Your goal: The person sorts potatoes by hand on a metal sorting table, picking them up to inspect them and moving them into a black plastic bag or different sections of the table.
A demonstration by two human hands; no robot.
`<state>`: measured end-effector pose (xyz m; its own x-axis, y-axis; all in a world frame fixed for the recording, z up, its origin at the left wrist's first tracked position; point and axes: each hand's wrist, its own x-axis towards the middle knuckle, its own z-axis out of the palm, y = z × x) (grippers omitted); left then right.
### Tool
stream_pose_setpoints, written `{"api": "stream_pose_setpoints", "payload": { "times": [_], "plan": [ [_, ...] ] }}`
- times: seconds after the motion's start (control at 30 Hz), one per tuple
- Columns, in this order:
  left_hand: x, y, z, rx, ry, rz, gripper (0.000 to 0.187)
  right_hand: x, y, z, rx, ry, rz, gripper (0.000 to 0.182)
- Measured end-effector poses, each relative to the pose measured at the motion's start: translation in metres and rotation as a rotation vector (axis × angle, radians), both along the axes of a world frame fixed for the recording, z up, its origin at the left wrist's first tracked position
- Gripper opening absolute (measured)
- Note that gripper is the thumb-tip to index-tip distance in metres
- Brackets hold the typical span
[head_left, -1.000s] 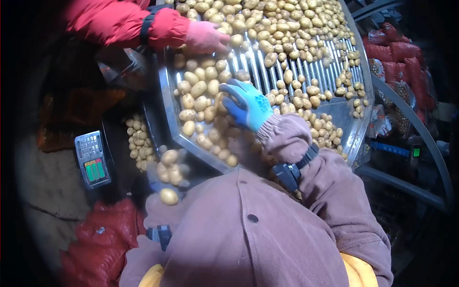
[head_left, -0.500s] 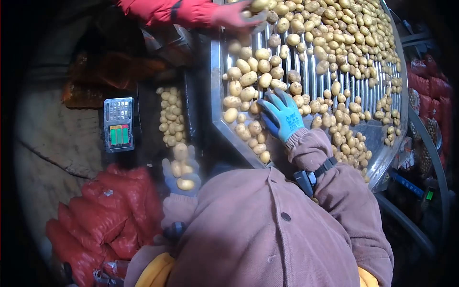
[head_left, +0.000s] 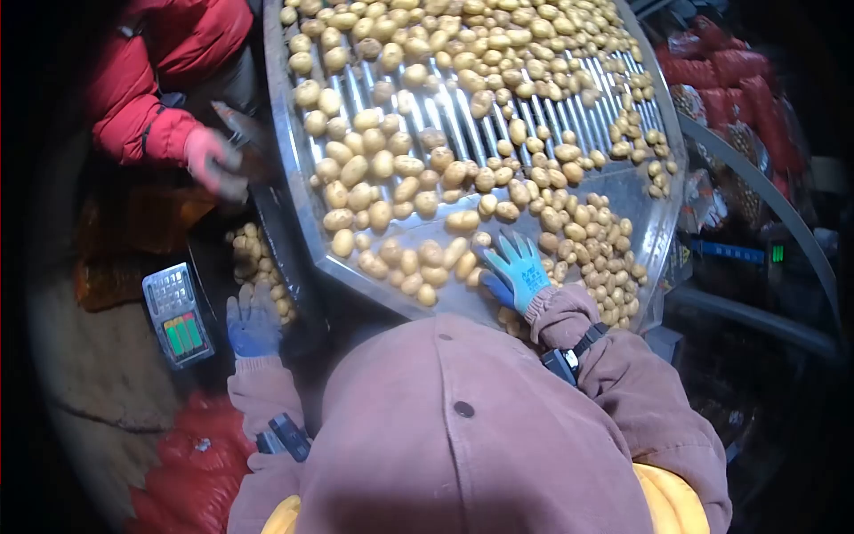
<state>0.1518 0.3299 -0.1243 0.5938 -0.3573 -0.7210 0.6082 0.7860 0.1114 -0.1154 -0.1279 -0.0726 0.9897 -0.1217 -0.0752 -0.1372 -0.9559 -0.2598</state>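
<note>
My right hand (head_left: 518,271), in a light blue glove, lies with spread fingers on the metal sorting table (head_left: 356,274), beside the potatoes (head_left: 431,254) at its near edge. No potato shows in its grasp. At the left, my left hand (head_left: 253,322), in a grey and blue glove, is held with its fingers apart next to the small potatoes (head_left: 252,252) in a dark trough. Nothing shows between its fingers. Many potatoes cover the metal rollers (head_left: 436,114) beyond my hands.
A scale display (head_left: 178,316) stands left of the trough. Red mesh sacks (head_left: 196,458) lie at the lower left and more red sacks (head_left: 738,67) at the upper right. A co-worker's gloved hand (head_left: 213,165) is above the trough. A curved metal rail (head_left: 774,200) runs at the right.
The view has shifted. My left hand has let go of several potatoes. My right hand has spread its fingers nearer the table's front. The co-worker's hand has moved off the rollers to the left.
</note>
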Motion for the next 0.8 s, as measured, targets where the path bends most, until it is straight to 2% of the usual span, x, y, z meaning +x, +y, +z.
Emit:
{"api": "stream_pose_setpoints", "payload": {
  "times": [0.03,0.1,0.13,0.17,0.23,0.27,0.3,0.37,0.4,0.5,0.57,0.63,0.67,0.7,0.77,0.8],
  "plan": [
    [0.0,-0.015,0.01,-0.009,-0.04,-0.095,0.039,-0.01,0.001,0.003,-0.026,0.003,0.001,0.052],
    [-0.02,-0.063,0.049,0.208,-0.081,-0.246,0.036,-0.03,-0.005,0.012,-0.006,-0.008,-0.057,0.046],
    [-0.032,-0.092,0.07,0.408,-0.141,-0.278,0.029,-0.039,-0.013,0.014,0.042,-0.031,-0.083,0.043],
    [-0.034,-0.094,0.07,0.341,-0.212,-0.361,0.028,-0.041,-0.018,0.016,0.093,-0.057,-0.103,0.04],
    [-0.034,-0.09,0.07,0.22,-0.359,-0.521,0.028,-0.04,-0.021,0.016,0.026,-0.254,-0.282,0.025],
    [-0.036,-0.121,0.1,0.499,-0.444,-0.599,0.031,-0.029,-0.02,0.031,0.15,-0.247,-0.349,0.021],
    [-0.03,-0.131,0.102,0.524,-0.437,-0.623,0.032,-0.019,-0.02,0.045,0.272,-0.236,-0.414,0.018],
    [-0.02,-0.145,0.1,0.565,-0.421,-0.671,0.035,-0.002,-0.015,0.04,0.707,-0.286,-0.687,0.019],
    [-0.004,-0.138,0.077,0.269,-0.475,-0.782,0.043,0.007,-0.012,0.038,0.925,-0.305,-0.822,0.019],
    [-0.005,-0.188,0.097,0.59,-0.487,-0.788,0.043,0.034,-0.008,0.041,1.337,-0.363,-0.98,0.017],
    [-0.013,-0.208,0.105,0.471,-0.425,-0.541,0.034,0.041,-0.009,0.05,1.416,-0.35,-1.006,0.017],
    [-0.011,-0.208,0.102,0.546,-0.544,-0.718,0.026,0.044,-0.011,0.064,1.544,-0.312,-1.045,0.018],
    [-0.011,-0.204,0.084,0.594,-0.674,-0.722,0.026,0.046,-0.006,0.065,1.34,-0.331,-0.973,0.019],
    [-0.011,-0.199,0.053,0.643,-0.807,-0.724,0.025,0.047,-0.005,0.063,1.299,-0.277,-0.946,0.021],
    [-0.006,-0.214,0.065,0.729,-0.805,-0.706,0.023,0.051,-0.004,0.056,1.224,-0.176,-0.879,0.028],
    [-0.006,-0.231,0.076,0.761,-0.666,-0.688,0.021,0.053,-0.002,0.047,1.094,-0.116,-0.75,0.03]
  ]
}}
